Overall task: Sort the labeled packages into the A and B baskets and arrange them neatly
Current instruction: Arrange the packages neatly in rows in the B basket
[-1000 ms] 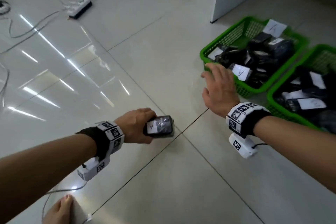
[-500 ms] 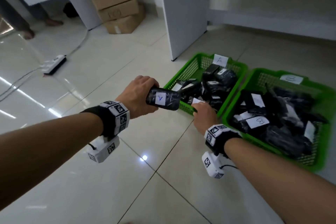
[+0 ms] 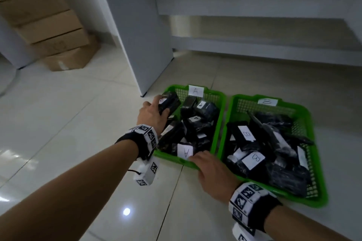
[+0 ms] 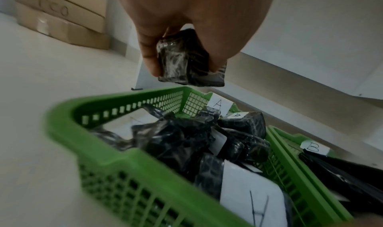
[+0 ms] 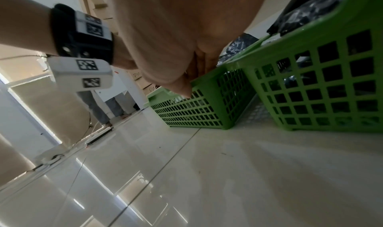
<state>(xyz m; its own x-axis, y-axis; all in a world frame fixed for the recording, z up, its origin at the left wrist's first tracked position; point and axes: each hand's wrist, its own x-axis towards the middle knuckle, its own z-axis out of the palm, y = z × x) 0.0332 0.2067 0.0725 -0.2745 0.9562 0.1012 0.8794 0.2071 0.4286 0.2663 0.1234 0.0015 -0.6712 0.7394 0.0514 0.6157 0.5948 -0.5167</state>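
- Package (image 3: 169, 103) in your left hand (image 3: 151, 115) now hangs over the far left corner of basket A (image 3: 219, 115); half a second ago it was short of the near rim. Fingers and thumb are curled around it.
- Your right hand (image 3: 212, 170) has settled on basket A's near rim, fingers relaxed and holding nothing.
- Release into basket A looks close, since the label read A a second ago.
- Packages are boxy, wrapped in crinkled glossy black film with white paper labels; both baskets are green plastic lattice. Basket B (image 3: 305, 115) sits just right of basket A, on glossy floor tiles (image 3: 78, 119).
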